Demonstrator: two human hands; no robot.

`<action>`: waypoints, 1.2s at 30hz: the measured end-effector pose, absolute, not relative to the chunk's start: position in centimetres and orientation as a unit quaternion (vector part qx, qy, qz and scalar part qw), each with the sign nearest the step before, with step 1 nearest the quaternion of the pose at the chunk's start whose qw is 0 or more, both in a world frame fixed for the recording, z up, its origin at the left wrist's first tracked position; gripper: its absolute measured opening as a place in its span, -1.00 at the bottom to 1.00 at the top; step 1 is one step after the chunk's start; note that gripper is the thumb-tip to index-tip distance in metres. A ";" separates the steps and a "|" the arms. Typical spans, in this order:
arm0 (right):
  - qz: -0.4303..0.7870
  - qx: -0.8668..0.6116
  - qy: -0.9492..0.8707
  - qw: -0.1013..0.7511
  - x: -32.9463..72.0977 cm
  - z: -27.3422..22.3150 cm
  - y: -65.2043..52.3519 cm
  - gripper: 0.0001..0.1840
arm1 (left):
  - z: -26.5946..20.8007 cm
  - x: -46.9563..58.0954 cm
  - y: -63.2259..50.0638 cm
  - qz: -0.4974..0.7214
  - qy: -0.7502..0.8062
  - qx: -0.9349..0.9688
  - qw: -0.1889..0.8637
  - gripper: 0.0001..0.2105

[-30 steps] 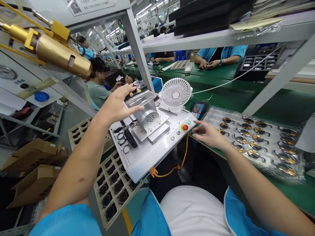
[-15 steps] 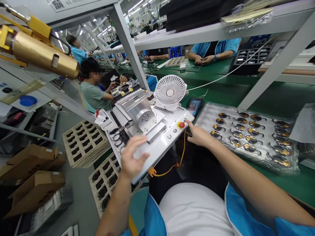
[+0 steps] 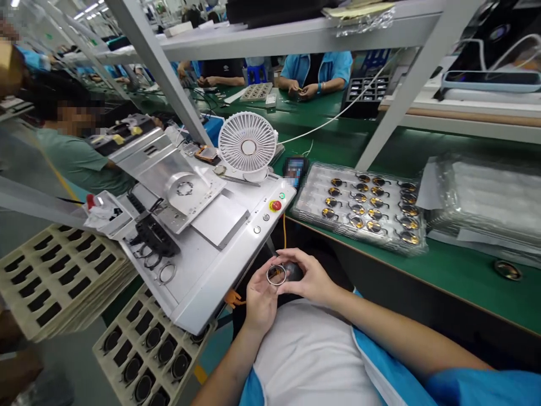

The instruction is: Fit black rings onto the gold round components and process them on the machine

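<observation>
My left hand point(image 3: 261, 298) and my right hand point(image 3: 313, 280) meet in front of my body. Between their fingers is a thin round metal ring point(image 3: 269, 274), like a watch case, held by both. A dark rounded shape sits behind the ring under my right fingers; I cannot make out whether it belongs to it. Left of my hands stands a white machine bed point(image 3: 198, 296) with a metal fixture point(image 3: 183, 189). More loose rings point(image 3: 166, 273) lie on its near left corner. A red emergency button point(image 3: 276, 205) and a green-lit button point(image 3: 282, 195) are on its front edge.
A white fan point(image 3: 248, 145) stands behind the machine. To the right, a clear tray point(image 3: 310, 206) carries several round parts with cables. Clear trays point(image 3: 490, 197) are stacked beyond. Beige trays point(image 3: 25, 304) and a tray of black round parts point(image 3: 122, 375) are low left. Co-workers sit across and left.
My left hand has left the machine bed and my right hand its front buttons. Both now hold the ring together before my body. The view has swung right.
</observation>
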State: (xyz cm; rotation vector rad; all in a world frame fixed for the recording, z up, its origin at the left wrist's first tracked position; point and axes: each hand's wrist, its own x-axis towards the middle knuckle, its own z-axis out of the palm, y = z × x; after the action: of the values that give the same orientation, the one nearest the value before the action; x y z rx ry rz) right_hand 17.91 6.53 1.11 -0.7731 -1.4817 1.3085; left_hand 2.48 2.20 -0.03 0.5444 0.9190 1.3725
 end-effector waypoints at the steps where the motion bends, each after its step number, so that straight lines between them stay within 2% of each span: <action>1: 0.532 -0.321 -0.607 0.496 17.6 1.1 6.4 -0.21 | -0.1 2.6 2.4 0.609 0.400 0.229 0.645 -0.46; 4: 0.490 -0.321 -0.641 0.496 17.6 1.4 7.4 -0.29 | -0.2 2.7 3.0 0.627 0.403 0.216 0.630 -0.47; 7: 0.364 -0.331 -0.757 0.430 20.2 2.7 11.9 -0.38 | 0.2 2.3 3.4 0.649 0.419 0.219 0.596 -0.50; 10: 0.167 -0.517 -0.773 0.329 25.8 4.6 19.7 -0.78 | 0.4 1.4 3.3 0.656 0.426 0.226 0.581 -0.47; 11: 0.143 -0.555 -0.757 0.315 27.9 5.2 22.4 -0.84 | 0.3 1.2 3.0 0.653 0.428 0.230 0.581 -0.46; 13: 0.119 -0.581 -0.747 0.300 31.5 6.1 26.8 -0.80 | 0.0 0.7 2.4 0.643 0.435 0.241 0.583 -0.45; 17: 0.115 -0.557 -0.774 0.278 34.9 6.4 30.7 -0.50 | -0.6 0.4 1.3 0.632 0.453 0.249 0.578 -0.46; 25: 0.102 -0.492 -0.799 0.329 34.3 5.6 30.8 -0.30 | -0.1 0.3 1.1 0.644 0.436 0.248 0.577 -0.46; 28: 0.104 -0.497 -0.782 0.361 34.6 5.4 30.2 -0.36 | 0.1 0.2 1.0 0.641 0.430 0.248 0.585 -0.46; 32: 0.137 -0.486 -0.778 0.374 32.8 4.9 26.1 -0.64 | 0.7 0.2 1.0 0.610 0.422 0.255 0.620 -0.42; 36: 0.267 -0.394 -0.793 0.380 27.5 4.7 18.1 -0.74 | 1.8 0.4 1.9 0.545 0.379 0.303 0.684 -0.35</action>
State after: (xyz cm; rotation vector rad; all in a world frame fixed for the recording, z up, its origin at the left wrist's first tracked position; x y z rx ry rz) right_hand 27.53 18.08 4.67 -1.0058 -2.0247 0.6823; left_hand 0.41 1.93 1.80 0.6792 0.8488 1.2206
